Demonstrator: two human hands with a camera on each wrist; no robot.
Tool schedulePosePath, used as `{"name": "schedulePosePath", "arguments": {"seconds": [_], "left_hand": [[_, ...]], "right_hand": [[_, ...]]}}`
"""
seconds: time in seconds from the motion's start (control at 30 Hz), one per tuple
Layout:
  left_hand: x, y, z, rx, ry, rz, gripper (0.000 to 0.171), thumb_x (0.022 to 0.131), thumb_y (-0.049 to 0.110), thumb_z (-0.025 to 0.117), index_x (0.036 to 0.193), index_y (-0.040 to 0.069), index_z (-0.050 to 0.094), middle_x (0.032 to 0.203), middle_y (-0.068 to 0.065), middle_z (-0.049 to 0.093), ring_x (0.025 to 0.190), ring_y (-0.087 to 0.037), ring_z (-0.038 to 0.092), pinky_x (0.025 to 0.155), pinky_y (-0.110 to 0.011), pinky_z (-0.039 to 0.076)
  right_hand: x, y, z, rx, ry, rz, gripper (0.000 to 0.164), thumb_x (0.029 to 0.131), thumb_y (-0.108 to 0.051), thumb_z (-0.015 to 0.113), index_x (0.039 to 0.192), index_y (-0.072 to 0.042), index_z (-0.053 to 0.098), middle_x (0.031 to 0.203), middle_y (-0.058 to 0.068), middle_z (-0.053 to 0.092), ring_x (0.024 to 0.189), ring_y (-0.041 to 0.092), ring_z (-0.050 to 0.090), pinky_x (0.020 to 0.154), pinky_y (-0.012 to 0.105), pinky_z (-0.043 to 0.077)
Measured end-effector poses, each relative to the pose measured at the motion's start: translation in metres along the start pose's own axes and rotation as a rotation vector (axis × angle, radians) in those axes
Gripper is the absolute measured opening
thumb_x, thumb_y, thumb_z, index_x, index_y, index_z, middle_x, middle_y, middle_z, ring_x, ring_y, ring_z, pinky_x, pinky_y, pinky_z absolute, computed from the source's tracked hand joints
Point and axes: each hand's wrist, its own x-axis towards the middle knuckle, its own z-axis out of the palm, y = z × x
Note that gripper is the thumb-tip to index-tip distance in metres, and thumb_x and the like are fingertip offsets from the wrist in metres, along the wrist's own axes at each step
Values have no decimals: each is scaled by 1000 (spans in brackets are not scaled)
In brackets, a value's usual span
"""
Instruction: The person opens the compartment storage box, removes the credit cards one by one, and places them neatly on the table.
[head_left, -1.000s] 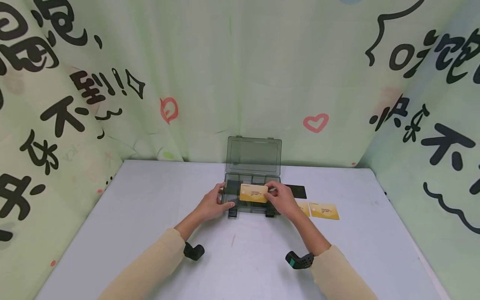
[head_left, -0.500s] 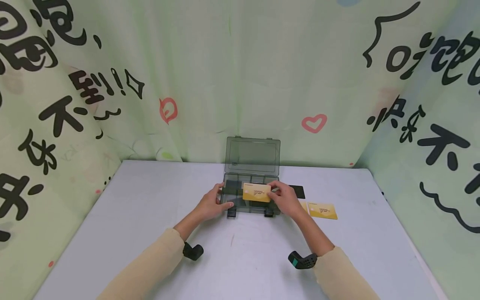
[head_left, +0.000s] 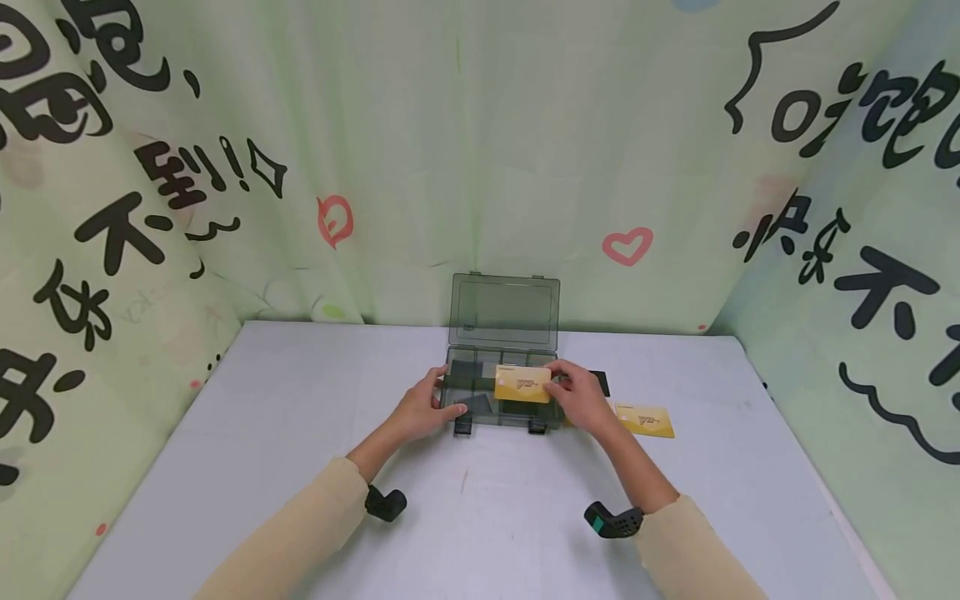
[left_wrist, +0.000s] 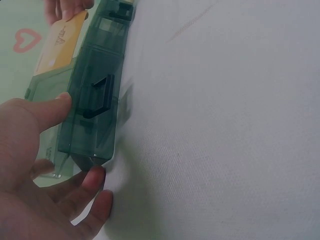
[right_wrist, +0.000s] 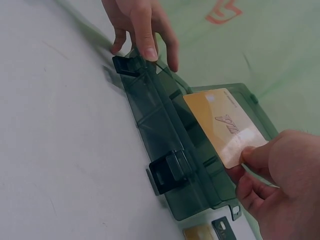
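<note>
A smoky see-through plastic compartment box (head_left: 480, 419) stands on the table, its lid (head_left: 505, 308) raised at the back. My left hand (head_left: 425, 406) holds the left end of the box, thumb at the front rim and fingers at the end wall. Between thumb and fingers, my right hand (head_left: 581, 398) pinches the right edge of a yellow card (right_wrist: 225, 125). That card is tilted above the right compartments, its printed face toward me. Dark flat pieces (head_left: 467, 370) show in the left compartments.
Right of the box, another yellow card (head_left: 647, 422) lies on the white table (head_left: 315, 500). A black card (head_left: 601, 382) is partly hidden behind my right hand. Two latches (right_wrist: 172, 172) stick out from the box's front. A printed curtain (head_left: 480, 167) hangs behind and at both sides.
My right hand has moved slightly to the right with the yellow card, uncovering more of the left compartments. My left hand has stayed at the box's left end.
</note>
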Motion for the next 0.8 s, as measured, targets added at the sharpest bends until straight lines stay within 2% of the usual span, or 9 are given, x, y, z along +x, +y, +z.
{"name": "schedulePosePath", "arguments": {"seconds": [0.27, 0.8], "left_hand": [[0, 0, 0, 7, 2, 2, 77, 88, 33, 71, 151, 15, 30, 135, -13, 53, 85, -19, 49, 69, -32, 40], [-1, 0, -1, 6, -3, 5, 77, 88, 34, 70, 151, 16, 29, 136, -13, 53, 85, -20, 49, 69, -33, 40]], "right_hand": [[-3, 4, -7, -50, 21, -1, 24, 97, -9, 57, 120, -5, 60, 112, 15, 62, 90, 23, 60, 75, 31, 49], [-5, 12, -16, -72, 38, 47, 27, 98, -12, 56, 125, -8, 59, 116, 16, 62, 97, 26, 59, 83, 35, 51]]}}
